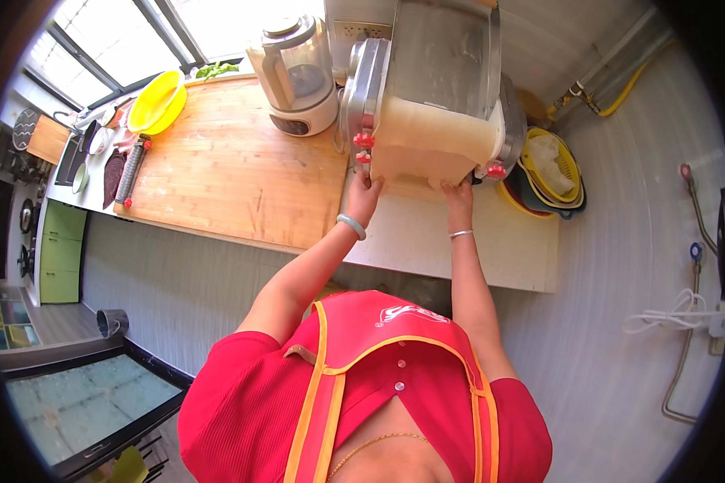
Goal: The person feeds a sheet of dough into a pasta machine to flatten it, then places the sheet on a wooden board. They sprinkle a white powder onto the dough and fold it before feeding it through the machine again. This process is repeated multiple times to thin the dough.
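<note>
A wide, pale dough sheet (432, 142) hangs over the front of a metal dough-sheeting machine (444, 54). My left hand (364, 194) pinches the sheet's lower left corner, just below the red star knobs (364, 141) on the machine's side. At the lower right corner, my right hand (459, 202) grips the same edge between thumb and fingers, near another red knob (496, 171). Between my hands the sheet's lower edge looks uneven. The machine's rollers are hidden behind the dough.
Left of the machine, a blender (299, 78) stands on a large wooden board (241, 169). A roller attachment with red knobs (134, 172) and a yellow basin (158, 102) lie farther left. Stacked baskets (553, 166) sit right of the machine, by the wall. The white counter (411, 235) ends before me.
</note>
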Demonstrator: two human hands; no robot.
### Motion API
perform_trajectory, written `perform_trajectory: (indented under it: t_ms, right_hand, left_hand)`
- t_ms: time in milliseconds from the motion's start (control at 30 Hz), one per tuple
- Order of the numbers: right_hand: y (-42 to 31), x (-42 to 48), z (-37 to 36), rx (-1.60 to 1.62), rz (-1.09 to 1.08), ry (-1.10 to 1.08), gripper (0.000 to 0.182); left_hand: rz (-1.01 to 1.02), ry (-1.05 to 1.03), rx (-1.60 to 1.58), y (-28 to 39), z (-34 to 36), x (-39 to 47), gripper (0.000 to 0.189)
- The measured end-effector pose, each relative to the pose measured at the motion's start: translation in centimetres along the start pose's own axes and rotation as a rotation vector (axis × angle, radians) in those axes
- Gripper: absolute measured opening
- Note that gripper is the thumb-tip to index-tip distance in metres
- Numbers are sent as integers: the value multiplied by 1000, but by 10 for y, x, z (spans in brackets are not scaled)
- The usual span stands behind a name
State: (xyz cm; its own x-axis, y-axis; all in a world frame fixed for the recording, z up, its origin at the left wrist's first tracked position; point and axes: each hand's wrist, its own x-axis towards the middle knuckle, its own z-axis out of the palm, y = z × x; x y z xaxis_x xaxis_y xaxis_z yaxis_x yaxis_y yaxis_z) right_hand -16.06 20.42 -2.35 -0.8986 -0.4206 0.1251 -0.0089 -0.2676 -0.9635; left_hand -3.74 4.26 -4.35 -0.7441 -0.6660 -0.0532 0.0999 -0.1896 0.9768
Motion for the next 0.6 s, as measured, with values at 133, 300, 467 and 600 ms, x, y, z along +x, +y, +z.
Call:
perform_trajectory:
  t_ms: [133, 300, 467, 600]
  right_hand:
    - [-8, -12, -6, -246, 219, 11, 25]
    - [-61, -49, -17, -278, 258, -220, 24]
    - [-177, -21, -2, -308, 168, -424, 30]
    - [-251, 103, 31, -549, -238, -579, 22]
  left_hand:
    - [-150, -159, -67, 25, 1, -19, 27]
    - [-242, -462, 73, 69, -16, -44, 31]
    - [-136, -613, 176, 190, -10, -34, 28]
    - [283, -650, 401, 279, 45, 85, 23]
